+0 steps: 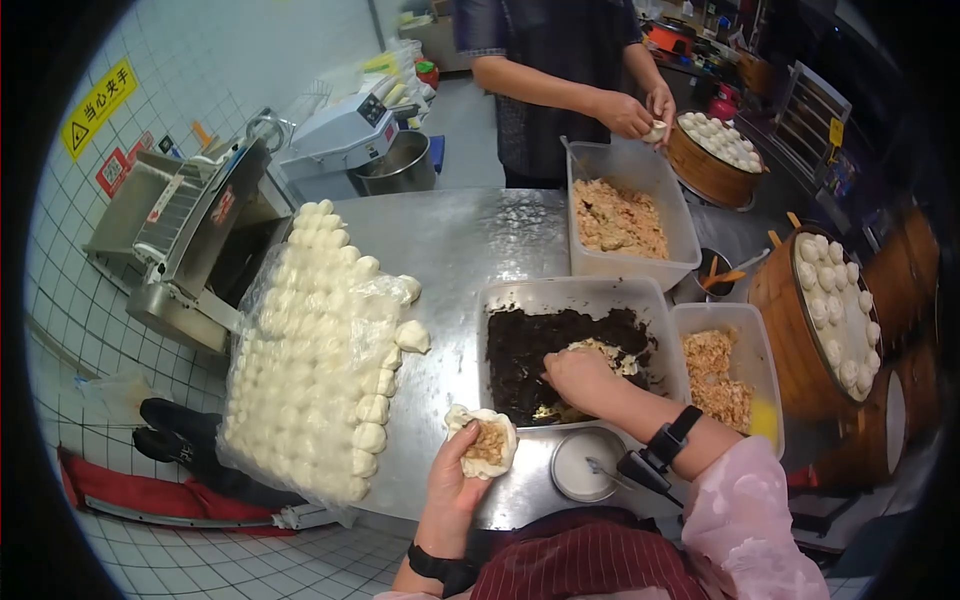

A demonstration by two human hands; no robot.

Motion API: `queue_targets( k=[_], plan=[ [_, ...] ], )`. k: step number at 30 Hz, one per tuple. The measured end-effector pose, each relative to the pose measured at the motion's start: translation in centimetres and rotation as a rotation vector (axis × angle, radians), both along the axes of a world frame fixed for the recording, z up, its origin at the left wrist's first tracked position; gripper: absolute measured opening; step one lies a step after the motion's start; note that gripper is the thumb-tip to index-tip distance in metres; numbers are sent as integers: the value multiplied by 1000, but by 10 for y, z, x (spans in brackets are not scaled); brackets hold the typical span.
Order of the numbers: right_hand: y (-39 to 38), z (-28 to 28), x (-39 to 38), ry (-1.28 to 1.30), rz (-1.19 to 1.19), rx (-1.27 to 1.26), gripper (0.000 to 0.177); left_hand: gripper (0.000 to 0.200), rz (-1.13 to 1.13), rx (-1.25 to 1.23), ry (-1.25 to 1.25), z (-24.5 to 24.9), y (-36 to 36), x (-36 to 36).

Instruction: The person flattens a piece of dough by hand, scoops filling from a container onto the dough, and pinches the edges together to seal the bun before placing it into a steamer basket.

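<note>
My left hand (452,487) holds a round dough wrapper (508,440) cupped on its palm and fingers, with a lump of tan filling (488,443) on it. My right hand (583,381) reaches down into a clear plastic tub (655,300) of dark filling (540,335). Its fingers are curled, and what they grip is hidden. Pale crumbly filling (605,352) lies in the same tub, around that hand. Left of my hands, many dough pieces (310,350) sit in close rows, partly under plastic film.
Tubs of pinkish filling (620,220) and orange-tan filling (715,380) stand at the right. Bamboo steamers (790,330) hold filled buns. A white bowl (585,465) sits near the front edge. Across the table a co-worker (560,90) pinches a bun. A dough machine (200,230) stands left.
</note>
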State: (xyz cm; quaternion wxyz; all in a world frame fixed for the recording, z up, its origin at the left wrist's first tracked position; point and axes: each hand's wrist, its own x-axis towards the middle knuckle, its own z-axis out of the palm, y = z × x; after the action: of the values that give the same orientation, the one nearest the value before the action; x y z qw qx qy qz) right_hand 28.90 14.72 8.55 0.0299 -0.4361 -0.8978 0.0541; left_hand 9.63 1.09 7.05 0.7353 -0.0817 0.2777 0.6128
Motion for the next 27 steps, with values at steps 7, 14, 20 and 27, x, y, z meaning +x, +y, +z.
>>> queue_targets(
  k=[7, 14, 20, 27],
  plan=[
    [5, 14, 0, -109, -28, -218, 20, 44, -27, 15, -65, -1, 22, -12],
    [14, 26, 25, 20, -53, 161, 4, 46, -171, 102, 119, 9, 29, -12],
    [-1, -6, 2, -5, -4, 92, 8, 37, -124, 93, 13, 13, 29, -14],
    [-13, 14, 8, 166, -157, -107, 20, 36, -108, 116, 34, 16, 28, -11]
  ],
)
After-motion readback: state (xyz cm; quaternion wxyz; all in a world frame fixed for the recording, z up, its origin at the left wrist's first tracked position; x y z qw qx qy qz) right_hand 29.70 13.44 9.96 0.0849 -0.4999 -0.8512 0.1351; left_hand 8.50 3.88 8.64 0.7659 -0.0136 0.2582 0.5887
